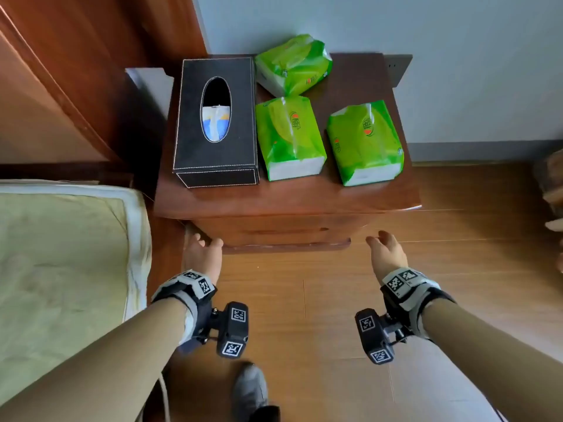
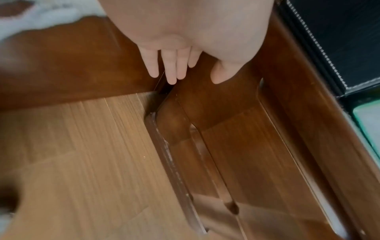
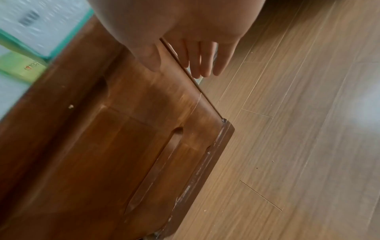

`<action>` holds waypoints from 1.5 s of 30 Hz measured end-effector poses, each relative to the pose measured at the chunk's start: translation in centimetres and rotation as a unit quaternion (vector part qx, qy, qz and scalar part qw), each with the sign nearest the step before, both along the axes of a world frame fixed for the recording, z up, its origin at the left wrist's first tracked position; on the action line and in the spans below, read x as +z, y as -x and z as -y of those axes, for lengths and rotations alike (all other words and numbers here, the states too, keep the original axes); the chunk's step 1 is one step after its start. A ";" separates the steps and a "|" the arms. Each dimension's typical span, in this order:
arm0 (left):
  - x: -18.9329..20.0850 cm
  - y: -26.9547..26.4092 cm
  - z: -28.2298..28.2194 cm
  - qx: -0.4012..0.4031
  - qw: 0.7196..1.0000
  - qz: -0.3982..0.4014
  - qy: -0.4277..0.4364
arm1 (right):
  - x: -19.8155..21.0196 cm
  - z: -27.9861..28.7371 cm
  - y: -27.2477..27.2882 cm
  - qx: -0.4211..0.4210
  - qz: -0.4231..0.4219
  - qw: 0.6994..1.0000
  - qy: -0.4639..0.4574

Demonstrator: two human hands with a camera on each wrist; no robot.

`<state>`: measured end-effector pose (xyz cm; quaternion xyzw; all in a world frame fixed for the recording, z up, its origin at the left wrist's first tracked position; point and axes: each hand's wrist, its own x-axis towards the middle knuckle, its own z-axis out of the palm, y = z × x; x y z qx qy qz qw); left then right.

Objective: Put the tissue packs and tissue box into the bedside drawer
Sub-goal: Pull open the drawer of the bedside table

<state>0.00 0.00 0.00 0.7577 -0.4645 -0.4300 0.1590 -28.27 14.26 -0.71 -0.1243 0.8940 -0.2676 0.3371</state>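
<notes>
Our left hand hangs by the front left corner of the dark wooden bedside cabinet, fingers straight and close together, holding nothing. On the cabinet top stand, from the left edge, the black leather tissue box and three green plastic tissue packs. The drawer front sits closed. Our right hand hovers off the front right corner, fingers relaxed, slightly spread.

A: What's the room like?
B: Pale wall, grey skirting, wood plank floor.
A: Furniture?
B: A bed on the left with a reddish wooden headboard; a wall socket behind.
</notes>
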 end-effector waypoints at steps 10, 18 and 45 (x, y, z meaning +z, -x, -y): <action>-6.4 0.7 4.0 0.121 0.971 -0.038 0.205 | -9.1 2.6 1.4 -0.045 -0.128 0.963 0.232; -8.9 1.2 3.8 0.150 0.941 -0.018 0.301 | -12.3 3.6 2.4 -0.097 -0.164 0.918 0.347; -12.1 -2.6 -2.8 -0.034 0.974 -0.053 0.216 | -14.6 9.4 -7.6 0.096 0.241 0.932 0.253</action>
